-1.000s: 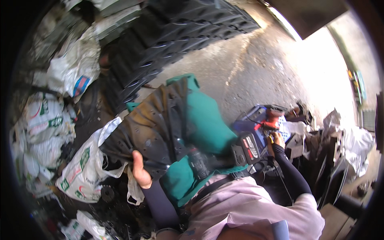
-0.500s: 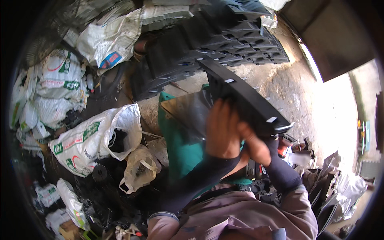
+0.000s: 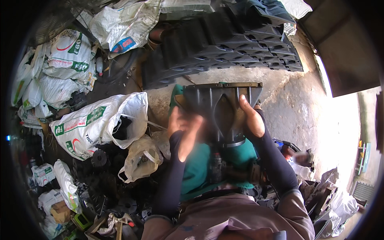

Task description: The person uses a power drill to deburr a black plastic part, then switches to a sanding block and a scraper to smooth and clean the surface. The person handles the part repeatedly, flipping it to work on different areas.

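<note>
R hand (image 3: 255,124) is clamped on the black ribbed plastic panel (image 3: 223,114) at its right side, thumb over the ribbed face, other fingers hidden. L hand (image 3: 183,125) is at the panel's left side, blurred; can't tell if it grips or only touches. Hands are apart, panel btwn them, over the teal trousers (image 3: 241,155), wide rimmed edge away from the body, narrow end twd the lap.

Step in hand, prob.: holding & positioning the panel, R hand giving the surer hold. Next move calls for a firm L-hand grip too, so the part doesn't tip or slip.

Farther out: beyond the panel's far edge, a stack of black moulded panels (image 3: 224,44) on the concrete floor (image 3: 282,102). Left of the panel, a white printed sack (image 3: 94,130) lies w/ mouth twd it, dark stuff inside; just beside the sack, nearer the body, a pale carrier bag (image 3: 136,159).
</note>
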The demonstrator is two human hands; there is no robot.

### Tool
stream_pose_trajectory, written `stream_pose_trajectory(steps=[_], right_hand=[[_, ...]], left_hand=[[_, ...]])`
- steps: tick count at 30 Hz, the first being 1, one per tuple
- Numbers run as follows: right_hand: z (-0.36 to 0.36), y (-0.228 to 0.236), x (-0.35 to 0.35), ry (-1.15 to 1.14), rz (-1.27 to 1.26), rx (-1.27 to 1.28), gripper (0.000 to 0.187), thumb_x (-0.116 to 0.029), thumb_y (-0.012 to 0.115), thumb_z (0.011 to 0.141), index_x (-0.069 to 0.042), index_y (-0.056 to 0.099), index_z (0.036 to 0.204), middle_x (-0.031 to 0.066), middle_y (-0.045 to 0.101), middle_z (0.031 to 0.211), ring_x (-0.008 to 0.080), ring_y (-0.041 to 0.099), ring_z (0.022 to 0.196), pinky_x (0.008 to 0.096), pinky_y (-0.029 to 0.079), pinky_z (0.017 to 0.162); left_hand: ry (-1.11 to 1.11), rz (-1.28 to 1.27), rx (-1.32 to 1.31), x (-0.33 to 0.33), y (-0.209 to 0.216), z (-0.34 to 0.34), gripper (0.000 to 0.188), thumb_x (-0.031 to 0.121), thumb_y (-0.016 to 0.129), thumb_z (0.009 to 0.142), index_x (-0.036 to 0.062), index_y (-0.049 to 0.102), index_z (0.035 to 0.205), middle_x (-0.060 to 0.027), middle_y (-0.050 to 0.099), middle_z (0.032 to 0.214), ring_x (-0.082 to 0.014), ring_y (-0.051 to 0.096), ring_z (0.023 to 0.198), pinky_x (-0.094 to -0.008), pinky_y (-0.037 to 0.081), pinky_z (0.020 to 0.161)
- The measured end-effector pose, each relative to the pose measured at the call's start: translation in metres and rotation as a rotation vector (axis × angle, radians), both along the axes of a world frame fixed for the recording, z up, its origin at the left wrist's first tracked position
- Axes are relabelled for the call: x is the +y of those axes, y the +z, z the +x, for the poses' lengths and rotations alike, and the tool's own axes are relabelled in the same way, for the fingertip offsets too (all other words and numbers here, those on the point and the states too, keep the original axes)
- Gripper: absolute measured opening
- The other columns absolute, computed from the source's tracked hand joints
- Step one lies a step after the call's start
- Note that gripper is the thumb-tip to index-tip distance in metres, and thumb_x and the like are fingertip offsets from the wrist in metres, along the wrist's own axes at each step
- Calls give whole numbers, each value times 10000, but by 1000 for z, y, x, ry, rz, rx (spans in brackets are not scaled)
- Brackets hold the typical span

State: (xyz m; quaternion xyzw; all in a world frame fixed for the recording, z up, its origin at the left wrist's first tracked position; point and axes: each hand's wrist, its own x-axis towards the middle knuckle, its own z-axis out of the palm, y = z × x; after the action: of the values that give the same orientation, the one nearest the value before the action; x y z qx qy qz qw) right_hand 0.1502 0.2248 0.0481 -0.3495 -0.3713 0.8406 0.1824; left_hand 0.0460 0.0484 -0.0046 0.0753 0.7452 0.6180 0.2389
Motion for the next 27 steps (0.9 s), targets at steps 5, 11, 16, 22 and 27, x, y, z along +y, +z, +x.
stream_pose_trajectory(steps=[5,11,16,22,27], right_hand=[[-5,-7,-1,59,97,-115,425,-329,601,941,52,559,1124,135,637,1047,179,631,900,310,524,763],[2,-14,16,162,510,-504,530,-432,699,856,42,538,1031,117,647,837,157,624,719,268,490,609],[15,-7,40,126,1229,-908,378,-324,758,790,-17,608,951,144,680,862,285,667,769,357,525,706],[-22,-15,55,263,1849,-372,442,-294,794,703,-48,659,1045,139,607,1161,333,516,1149,411,439,943],[-36,-18,45,256,1751,-332,310,-244,791,689,-50,687,907,90,649,999,309,554,1000,392,451,891]], left_hand=[[10,-29,-99,7,3,-8,890,321,835,725,-28,363,1394,-154,589,1092,-162,575,935,-293,490,781],[50,73,-149,17,7,-8,814,212,812,769,-123,345,1345,-159,605,1073,-197,597,979,-301,475,841],[-39,183,-188,19,12,-17,618,203,836,737,-80,500,1172,-131,626,1008,-186,617,900,-297,486,815],[7,-174,88,23,-9,-13,686,220,877,680,-73,498,1171,-125,622,999,-194,619,910,-306,500,798],[-18,-35,-72,16,-24,-24,889,262,886,649,-86,390,1300,-195,540,1175,-251,566,1056,-333,464,898]])
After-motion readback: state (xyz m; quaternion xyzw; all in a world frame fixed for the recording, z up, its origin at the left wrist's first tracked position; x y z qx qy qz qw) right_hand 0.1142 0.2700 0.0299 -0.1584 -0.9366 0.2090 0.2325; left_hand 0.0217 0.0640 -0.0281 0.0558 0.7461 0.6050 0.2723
